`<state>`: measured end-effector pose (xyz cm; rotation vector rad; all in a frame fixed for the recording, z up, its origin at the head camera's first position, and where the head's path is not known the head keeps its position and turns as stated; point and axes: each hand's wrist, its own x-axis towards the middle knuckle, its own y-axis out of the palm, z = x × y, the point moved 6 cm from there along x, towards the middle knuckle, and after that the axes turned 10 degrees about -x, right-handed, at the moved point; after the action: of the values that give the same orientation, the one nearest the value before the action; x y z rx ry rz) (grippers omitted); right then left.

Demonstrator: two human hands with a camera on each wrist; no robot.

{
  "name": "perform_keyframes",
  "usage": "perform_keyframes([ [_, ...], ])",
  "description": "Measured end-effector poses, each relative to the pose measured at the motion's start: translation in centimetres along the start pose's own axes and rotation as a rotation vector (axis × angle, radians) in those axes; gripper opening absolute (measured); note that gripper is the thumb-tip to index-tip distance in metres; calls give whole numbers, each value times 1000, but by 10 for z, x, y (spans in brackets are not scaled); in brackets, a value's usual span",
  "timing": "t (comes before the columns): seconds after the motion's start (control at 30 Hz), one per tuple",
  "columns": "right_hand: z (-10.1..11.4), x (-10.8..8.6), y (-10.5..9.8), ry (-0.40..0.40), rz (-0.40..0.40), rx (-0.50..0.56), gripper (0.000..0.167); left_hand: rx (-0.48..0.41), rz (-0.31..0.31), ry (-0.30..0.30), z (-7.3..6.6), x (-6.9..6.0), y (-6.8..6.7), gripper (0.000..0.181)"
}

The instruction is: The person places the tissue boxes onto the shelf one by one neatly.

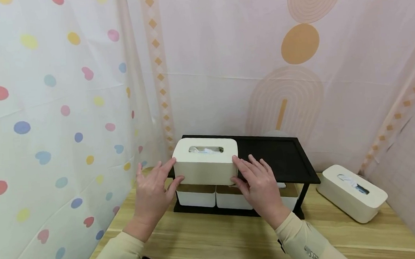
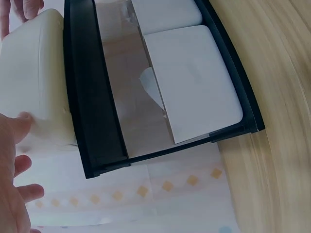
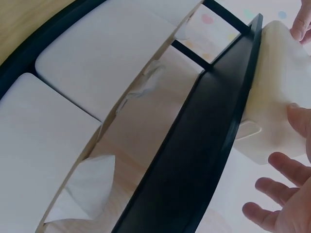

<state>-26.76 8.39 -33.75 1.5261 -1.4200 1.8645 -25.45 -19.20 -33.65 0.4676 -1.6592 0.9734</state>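
A white tissue box (image 1: 206, 173) sits on the left part of the black two-tier shelf's (image 1: 271, 157) top board, tissue showing in its slot. My left hand (image 1: 153, 192) touches its left end, thumb at the lower front corner. At the right end, my right hand (image 1: 261, 185) touches the box with its thumb and index finger. In the left wrist view the thumb (image 2: 22, 127) meets the box while the other fingers stand apart from it. The right wrist view likewise shows the thumb (image 3: 297, 119) on the box and three fingers spread free.
White open-topped bins (image 1: 196, 197) stand in a row on the lower tier, tissue sticking up from them in the right wrist view. Another white tissue box (image 1: 352, 192) lies right of the shelf on the wooden table (image 1: 207, 240). Patterned curtains (image 1: 205, 98) hang behind and at the sides.
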Motion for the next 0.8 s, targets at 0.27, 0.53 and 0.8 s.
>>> perform_keyframes([
  [0.27, 3, -2, 7, -34, 98, 29, 85, 18, 59, -42, 9, 0, 4, 64],
  [0.53, 5, 2, 13, -39, 194, 58, 92, -5, 142, -98, 17, 3, 6, 76],
  [0.8, 6, 8, 20, -31, 237, 55, 92, -81, 196, -184, 28, 5, 9, 68],
])
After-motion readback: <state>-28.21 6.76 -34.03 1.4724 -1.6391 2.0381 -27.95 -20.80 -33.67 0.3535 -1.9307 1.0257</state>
